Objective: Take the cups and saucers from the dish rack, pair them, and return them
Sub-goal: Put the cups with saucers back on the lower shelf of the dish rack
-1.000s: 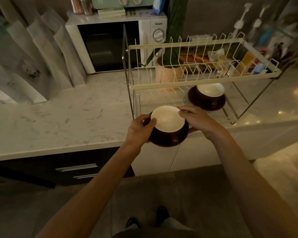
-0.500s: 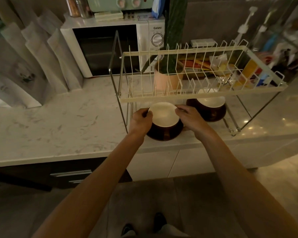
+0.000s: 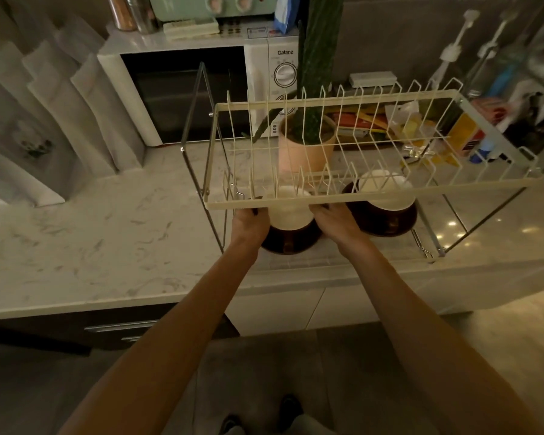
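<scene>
Head view: I am sliding a paired cup (image 3: 291, 211) and saucer (image 3: 291, 244) onto the dish rack (image 3: 371, 200) lower tier, frame centre.
Hands: left hand (image 3: 250, 224) and right hand (image 3: 336, 222) are gripping its sides.
Doing it well: I am keeping it level, clearing the upper shelf.
Materials: glossy brown ceramic, white inside; thin coated wire.
Neighbour: second pair (image 3: 385, 207) is sitting just right.

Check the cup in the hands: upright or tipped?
Upright. The cup shows its white inside facing up, seated on its dark saucer, held between both hands.

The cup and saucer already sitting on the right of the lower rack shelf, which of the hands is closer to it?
Right. The right hand sits just left of that parked cup and saucer, gripping the other cup and saucer; the left hand is on that pair's far side.
</scene>
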